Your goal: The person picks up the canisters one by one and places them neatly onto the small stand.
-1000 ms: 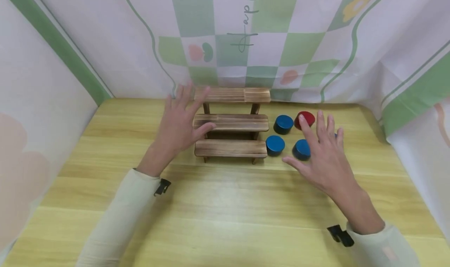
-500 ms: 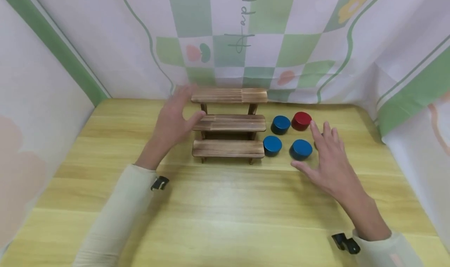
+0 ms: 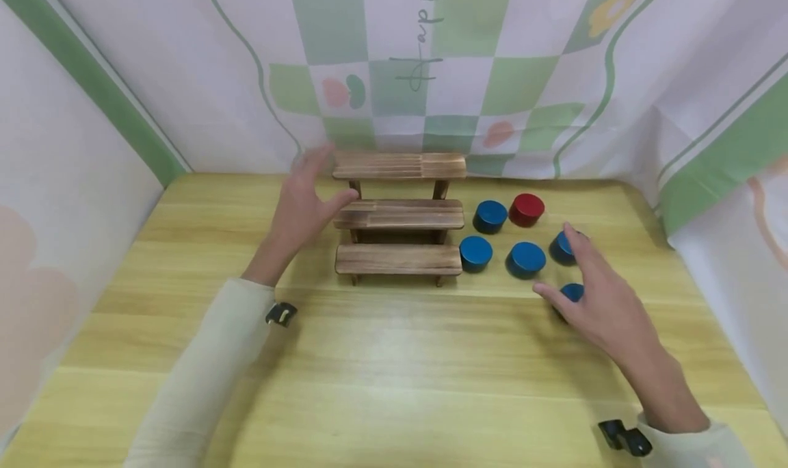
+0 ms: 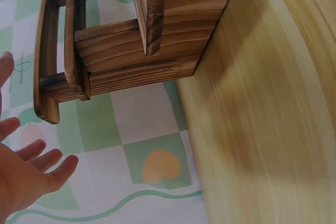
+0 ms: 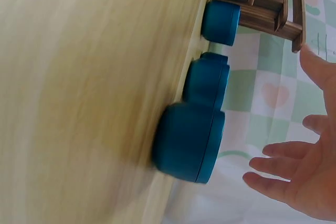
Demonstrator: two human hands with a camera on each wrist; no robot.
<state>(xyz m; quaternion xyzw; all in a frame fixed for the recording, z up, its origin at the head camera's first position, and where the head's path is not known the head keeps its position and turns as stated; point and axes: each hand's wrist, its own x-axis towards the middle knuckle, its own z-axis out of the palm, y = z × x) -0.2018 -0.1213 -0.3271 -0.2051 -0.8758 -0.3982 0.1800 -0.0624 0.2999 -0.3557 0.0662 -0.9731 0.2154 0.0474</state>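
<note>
A small three-tier wooden stand (image 3: 400, 215) stands near the back of the table. My left hand (image 3: 301, 208) hovers beside its left end, fingers spread and apart from the wood in the left wrist view. To the stand's right are several round blue tins (image 3: 526, 259) and one red tin (image 3: 527, 209). One blue tin (image 3: 475, 253) sits close against the lowest tier's right end. Over the front right tins hangs my right hand (image 3: 609, 310), holding nothing. It partly hides two of them, one a blue tin (image 3: 564, 248). In the right wrist view, its fingers are apart from the nearest blue tin (image 5: 186, 140).
The wood-grain table (image 3: 382, 379) extends in front of the stand. A white and green checked cloth (image 3: 403, 88) hangs right behind it. Pale cloth walls (image 3: 55, 235) rise at both sides.
My right hand has moved right and toward me, uncovering the red tin and some blue ones. My left hand has shifted only slightly beside the stand. The tins and stand stay in place.
</note>
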